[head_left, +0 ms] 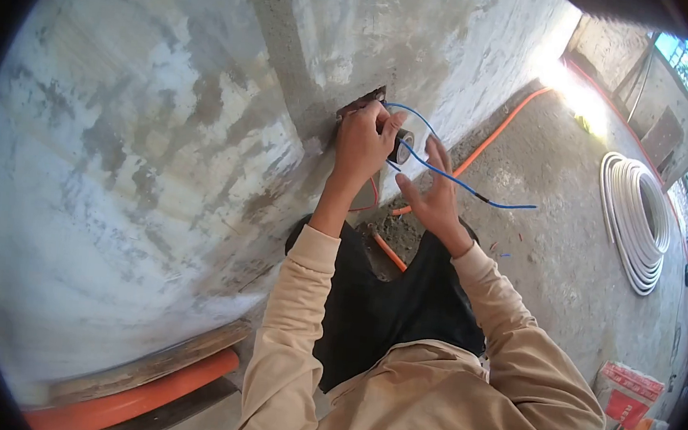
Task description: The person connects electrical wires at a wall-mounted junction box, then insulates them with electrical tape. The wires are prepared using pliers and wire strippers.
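My left hand point(363, 142) is closed at a recessed box opening point(362, 103) in the wall, its fingers pinched around blue wire point(459, 184). The wire's long free end runs out to the right, with a dark band near its tip. A second blue strand point(413, 111) arcs out of the opening. Beside the left fingers is a roll of black tape point(404, 148); what supports it is hidden. My right hand point(437, 194) is just right of the roll, thumb and fingers apart, behind the blue wire. Below the left hand hangs a thin red wire point(375, 195).
Orange conduit point(500, 129) runs along the floor by the wall, and a short orange stub point(390, 253) rises between my knees. A coil of white pipe point(636, 223) lies at right, with a red-and-white bag point(627, 393) lower down. Planks point(147, 361) and an orange pipe point(136, 397) lie lower left.
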Demonstrator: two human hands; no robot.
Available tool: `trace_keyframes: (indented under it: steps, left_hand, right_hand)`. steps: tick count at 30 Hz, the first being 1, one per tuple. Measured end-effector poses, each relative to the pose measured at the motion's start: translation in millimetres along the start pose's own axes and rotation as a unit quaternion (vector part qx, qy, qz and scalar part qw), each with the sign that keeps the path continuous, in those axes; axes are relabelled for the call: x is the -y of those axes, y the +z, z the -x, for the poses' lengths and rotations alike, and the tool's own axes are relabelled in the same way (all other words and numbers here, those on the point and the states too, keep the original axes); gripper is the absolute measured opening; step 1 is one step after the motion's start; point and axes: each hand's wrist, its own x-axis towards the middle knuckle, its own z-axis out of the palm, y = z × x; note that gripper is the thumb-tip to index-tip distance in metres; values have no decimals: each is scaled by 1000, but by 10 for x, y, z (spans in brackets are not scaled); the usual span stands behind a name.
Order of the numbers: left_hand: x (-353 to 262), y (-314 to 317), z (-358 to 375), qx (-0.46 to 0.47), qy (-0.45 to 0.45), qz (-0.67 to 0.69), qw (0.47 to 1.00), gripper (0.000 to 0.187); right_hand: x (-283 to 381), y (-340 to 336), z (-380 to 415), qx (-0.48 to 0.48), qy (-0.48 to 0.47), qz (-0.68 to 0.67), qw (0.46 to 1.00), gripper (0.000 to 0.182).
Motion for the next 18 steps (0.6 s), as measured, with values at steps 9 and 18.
trace_keyframes:
  steps: [9, 18]
  left_hand:
    - [70, -177, -20, 28, 200, 55, 978, 22]
    - [51, -103, 6, -3, 146, 15, 989, 12]
  right_hand:
    - [-179, -51, -606, 141, -57, -168, 974, 59]
    - [-183, -56, -642, 152, -74, -134, 977, 67]
